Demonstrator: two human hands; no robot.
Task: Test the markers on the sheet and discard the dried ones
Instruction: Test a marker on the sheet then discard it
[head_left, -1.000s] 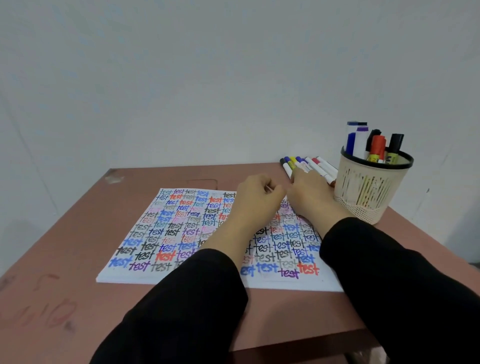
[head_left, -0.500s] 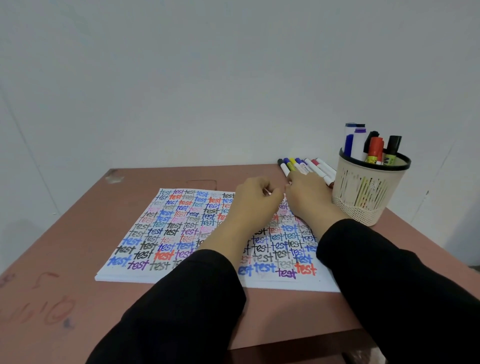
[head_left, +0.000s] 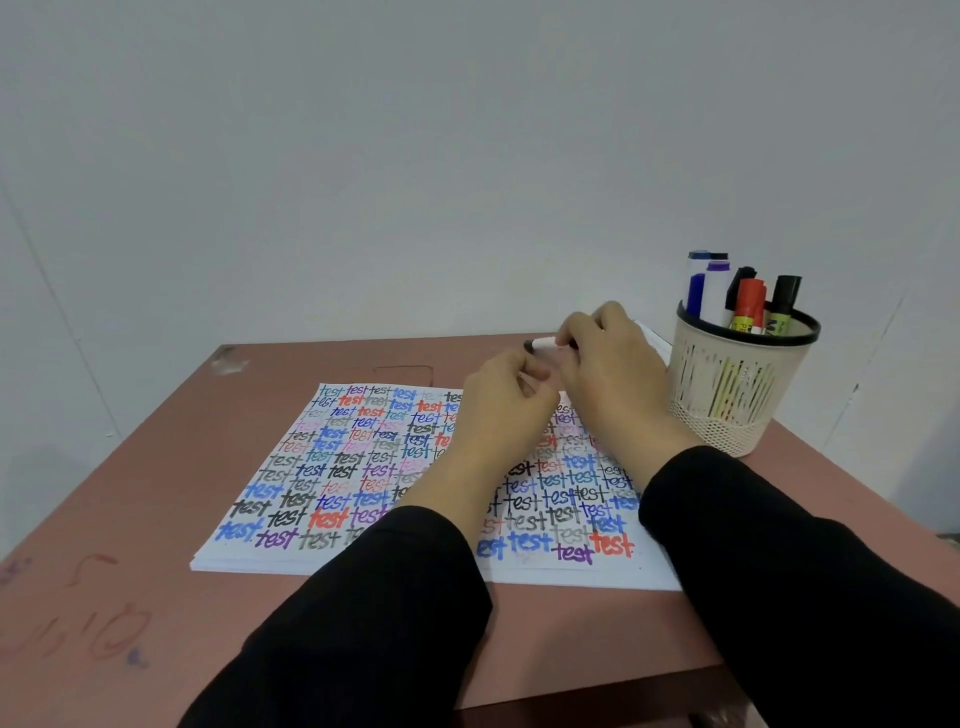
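Observation:
My right hand grips a white marker above the table's far edge, its dark end pointing left. My left hand hovers just below and left of that end, thumb and fingers curled in a pinch. They seem to hold the marker's cap, which is hidden inside them. Both hands are over the far right part of the white sheet, which is covered in rows of the word "test" in several colours. The loose markers lying behind my right hand are almost fully hidden.
A cream mesh cup with a black rim stands at the right of the brown table, holding several markers. The sheet lies on a thin stack of paper. Old pen marks stain the table's near left. A grey wall rises behind.
My hands have lifted and drawn apart. The right hand rose toward the far edge with the marker, whose dark end now shows, while the left hand stayed lower.

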